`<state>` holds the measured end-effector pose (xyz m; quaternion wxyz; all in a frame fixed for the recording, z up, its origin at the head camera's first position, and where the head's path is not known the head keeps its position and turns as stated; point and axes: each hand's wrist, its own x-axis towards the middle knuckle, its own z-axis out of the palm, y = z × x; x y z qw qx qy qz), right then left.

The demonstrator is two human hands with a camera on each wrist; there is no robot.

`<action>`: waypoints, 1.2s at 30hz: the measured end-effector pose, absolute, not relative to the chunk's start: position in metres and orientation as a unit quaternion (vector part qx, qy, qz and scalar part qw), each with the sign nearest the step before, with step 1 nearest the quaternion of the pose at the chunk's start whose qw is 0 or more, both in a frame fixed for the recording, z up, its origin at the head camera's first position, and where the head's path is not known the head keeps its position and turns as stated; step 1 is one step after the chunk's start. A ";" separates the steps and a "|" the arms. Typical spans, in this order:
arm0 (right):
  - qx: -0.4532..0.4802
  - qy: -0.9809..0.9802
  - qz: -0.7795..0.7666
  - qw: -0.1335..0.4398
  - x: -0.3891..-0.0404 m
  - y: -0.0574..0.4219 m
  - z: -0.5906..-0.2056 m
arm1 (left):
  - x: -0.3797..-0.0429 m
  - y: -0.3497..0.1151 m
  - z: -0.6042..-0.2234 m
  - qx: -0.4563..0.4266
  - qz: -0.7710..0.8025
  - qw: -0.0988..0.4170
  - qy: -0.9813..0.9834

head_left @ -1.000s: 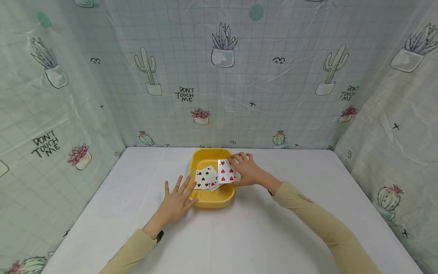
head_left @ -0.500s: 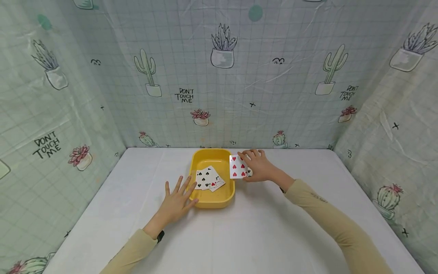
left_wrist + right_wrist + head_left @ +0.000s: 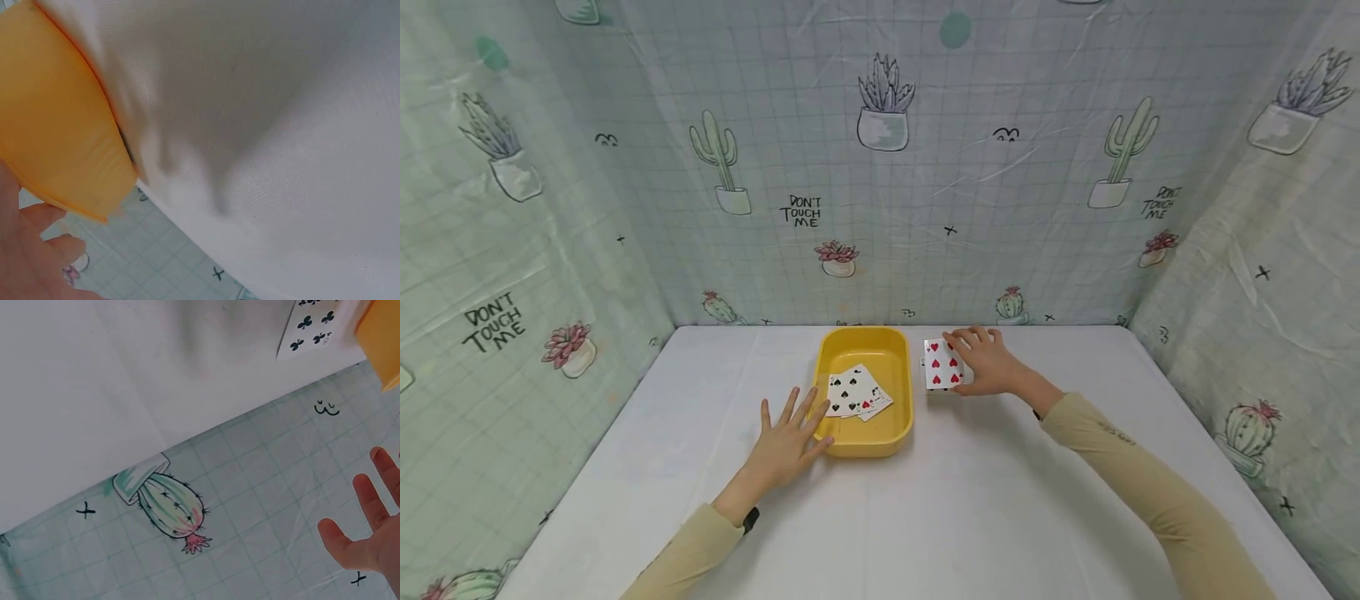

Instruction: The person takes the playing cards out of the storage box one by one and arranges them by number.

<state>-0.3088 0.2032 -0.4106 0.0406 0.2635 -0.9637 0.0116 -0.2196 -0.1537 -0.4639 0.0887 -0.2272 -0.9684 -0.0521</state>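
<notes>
Red heart card is above or on the white desk, just to the right of the yellow tray. The right hand has this card in its grip, with the fingers by the top edge and the thumb by the bottom edge. The red hearts face up. Little bits of other cards peek out under it, at the left side and at the bottom. I can't tell if the heart card touches them. The right wrist view shows a club card lying face up on the desk, near the tray.

In the tray there is a small pile of cards, spread out like a fan. On top is a spade card, and the corners of more cards stick out on its right.

The left hand is on the left side of the tray. Its fingers are spread wide and touch the rim, and its grip is let go, not squeezing anything. A black band is on the left wrist. Both sleeves are tan. Behind the desk hangs a pale cloth with drawings of plants in pots and the words "Don't touch me".
</notes>
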 end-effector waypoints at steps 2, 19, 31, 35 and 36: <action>0.259 -0.965 0.011 0.039 -0.310 0.207 -0.411 | -0.220 -0.154 -0.464 -0.227 -0.054 0.087 -0.968; 0.236 -0.971 0.010 0.041 -0.322 0.243 -0.431 | -0.219 -0.153 -0.463 -0.227 -0.048 0.098 -0.968; 0.211 -0.977 0.032 0.014 -0.327 0.256 -0.442 | -0.219 -0.154 -0.463 -0.224 -0.050 0.088 -0.969; 0.206 -0.978 0.035 0.005 -0.329 0.259 -0.448 | -0.219 -0.153 -0.464 -0.226 -0.056 0.089 -0.968; 0.205 -0.978 0.039 0.002 -0.330 0.260 -0.449 | -0.219 -0.153 -0.464 -0.226 -0.057 0.088 -0.968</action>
